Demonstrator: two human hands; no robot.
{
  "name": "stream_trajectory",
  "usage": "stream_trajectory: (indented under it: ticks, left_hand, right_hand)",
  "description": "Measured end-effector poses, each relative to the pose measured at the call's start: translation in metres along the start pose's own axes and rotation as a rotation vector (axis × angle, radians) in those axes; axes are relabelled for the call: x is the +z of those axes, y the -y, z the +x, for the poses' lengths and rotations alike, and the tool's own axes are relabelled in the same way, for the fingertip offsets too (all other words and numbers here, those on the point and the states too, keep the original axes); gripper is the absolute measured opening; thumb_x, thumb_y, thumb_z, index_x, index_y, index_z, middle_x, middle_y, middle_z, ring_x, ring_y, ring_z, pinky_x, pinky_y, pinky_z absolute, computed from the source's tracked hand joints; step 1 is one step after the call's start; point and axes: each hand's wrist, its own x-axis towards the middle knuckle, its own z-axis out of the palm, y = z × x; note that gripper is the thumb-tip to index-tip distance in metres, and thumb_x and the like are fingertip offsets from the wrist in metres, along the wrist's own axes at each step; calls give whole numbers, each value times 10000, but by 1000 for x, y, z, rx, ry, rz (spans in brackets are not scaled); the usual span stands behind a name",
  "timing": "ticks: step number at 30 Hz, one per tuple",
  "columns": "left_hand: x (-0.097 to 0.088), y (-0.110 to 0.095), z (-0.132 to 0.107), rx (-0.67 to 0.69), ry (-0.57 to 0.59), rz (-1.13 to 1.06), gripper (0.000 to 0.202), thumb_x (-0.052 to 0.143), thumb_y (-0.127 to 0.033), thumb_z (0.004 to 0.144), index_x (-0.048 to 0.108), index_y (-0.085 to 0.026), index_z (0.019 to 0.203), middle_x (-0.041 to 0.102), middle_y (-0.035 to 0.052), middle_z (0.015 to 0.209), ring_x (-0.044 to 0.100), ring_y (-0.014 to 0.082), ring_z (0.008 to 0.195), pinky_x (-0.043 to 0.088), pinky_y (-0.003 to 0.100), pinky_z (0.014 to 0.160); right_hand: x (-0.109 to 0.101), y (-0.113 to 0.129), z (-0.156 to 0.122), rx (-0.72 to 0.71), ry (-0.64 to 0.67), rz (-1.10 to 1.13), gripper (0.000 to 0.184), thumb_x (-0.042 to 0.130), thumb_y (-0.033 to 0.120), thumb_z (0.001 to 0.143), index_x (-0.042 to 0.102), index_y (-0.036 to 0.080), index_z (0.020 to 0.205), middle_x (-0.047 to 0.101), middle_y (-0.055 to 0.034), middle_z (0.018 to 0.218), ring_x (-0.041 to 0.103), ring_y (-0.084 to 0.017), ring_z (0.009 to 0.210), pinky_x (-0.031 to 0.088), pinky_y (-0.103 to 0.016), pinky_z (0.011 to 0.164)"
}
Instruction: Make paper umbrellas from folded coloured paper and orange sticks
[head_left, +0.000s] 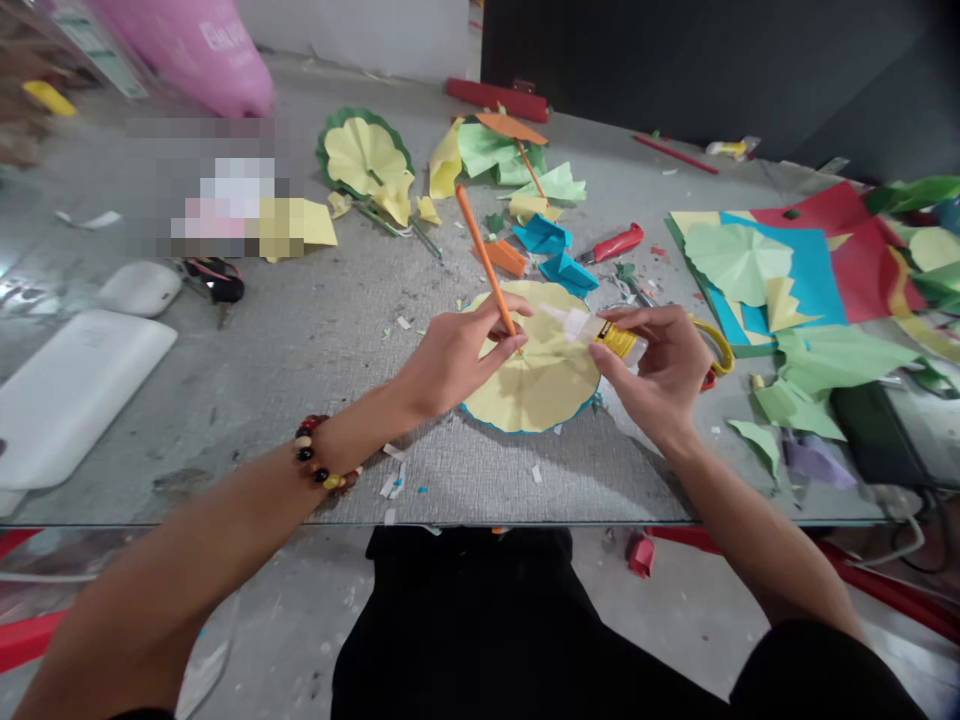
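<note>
A pleated yellow paper disc [536, 385] with a blue rim lies on the grey table mat, under both hands. My left hand [454, 355] pinches a long orange stick [484, 260], its lower tip resting near the disc's centre. My right hand [660, 370] is shut on a small yellow-banded tube [619, 342] just above the disc's right part. A white paper scrap [571, 322] lies at the tube's end, touching the disc. The fingers of both hands hide part of the disc. A beaded bracelet [319, 455] circles my left wrist.
Paper flowers and leaves [364, 160] lie at the far side. A red-handled cutter [615, 243], yellow-handled scissors [712, 345] and stacked coloured paper sheets [780, 260] lie to the right. White pads [75, 395] lie to the left. The glass table edge [375, 523] runs close to me.
</note>
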Motion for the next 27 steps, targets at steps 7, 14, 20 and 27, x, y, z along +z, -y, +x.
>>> stream_trajectory:
  ticks: [7,14,20,27]
  left_hand:
    - [-2,-1,1,85,-76,26,267,683,-149,917,622,-204,1172,724,27,1079,730,142,938,611,250,869]
    - [-2,0,1,57,-149,29,357,723,-129,874,600,-211,1200,719,5,1119,745,123,878,624,237,860]
    - [-5,-5,0,-67,-123,-56,534,729,-210,895,492,-273,1369,757,-28,1015,768,152,912,617,276,929]
    - [-5,-3,1,-124,-218,-91,398,727,-316,913,551,-253,1265,788,-3,979,774,166,909,638,288,891]
  right_hand:
    - [-1,-1,2,-46,-55,-49,290,795,328,808,565,248,966,661,-30,997,684,-199,986,603,-411,870]
    - [-1,-1,-1,-79,-145,-70,332,809,324,789,552,268,993,584,-19,997,639,-195,1017,584,-425,938]
    - [-9,3,2,27,-257,-182,438,761,403,831,606,314,1231,560,-71,1118,628,-267,1071,569,-504,961]
    - [-11,-8,8,143,-225,-168,334,695,379,903,633,284,1217,664,-69,1146,679,-253,1067,562,-498,974]
